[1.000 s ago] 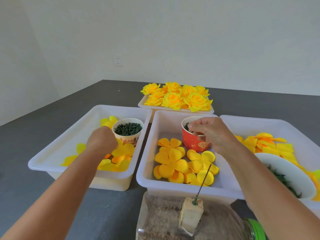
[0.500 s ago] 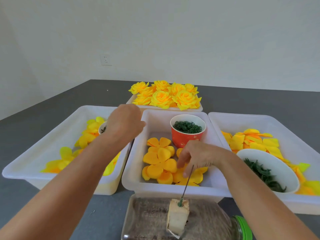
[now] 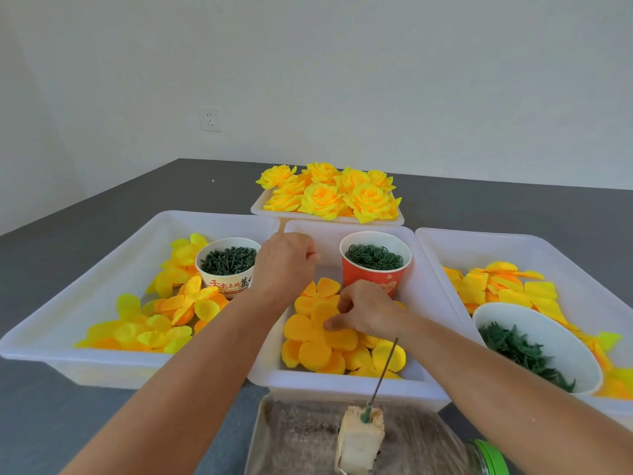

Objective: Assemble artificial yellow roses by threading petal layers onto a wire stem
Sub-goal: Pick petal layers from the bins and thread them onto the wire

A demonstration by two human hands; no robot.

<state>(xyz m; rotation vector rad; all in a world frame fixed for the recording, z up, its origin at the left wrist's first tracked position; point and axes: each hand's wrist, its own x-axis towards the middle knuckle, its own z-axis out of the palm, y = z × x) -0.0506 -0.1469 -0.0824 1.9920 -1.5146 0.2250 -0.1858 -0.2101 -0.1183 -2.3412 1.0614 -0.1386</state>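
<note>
At the left of the frame a white tub (image 3: 102,269) sits on the gray table (image 3: 51,423). It holds loose yellow petals (image 3: 144,332) and a white cup (image 3: 227,265) full of dark green bits. Just right of that cup is the left hand (image 3: 282,265), over the edge between the left tub and the middle tub (image 3: 346,385). Its fingers are curled in tight, and I cannot tell if they hold anything. At the top middle a small tray (image 3: 327,217) is piled with finished roses (image 3: 329,195). The middle tub holds flat orange-yellow petal layers (image 3: 315,347) and a red cup (image 3: 375,269) of green rings. The right hand (image 3: 368,311) is low in this tub, and its fingertips (image 3: 330,324) press and pinch on a petal layer on top of the pile. At the bottom middle a thin wire stem (image 3: 383,371) stands tilted, stuck in a pale foam block (image 3: 359,437), which sits on a clear jar (image 3: 308,437) lying on its side. At the right another tub (image 3: 548,245) holds more yellow petals (image 3: 507,286) and a white bowl (image 3: 548,320) of green leaves.
</note>
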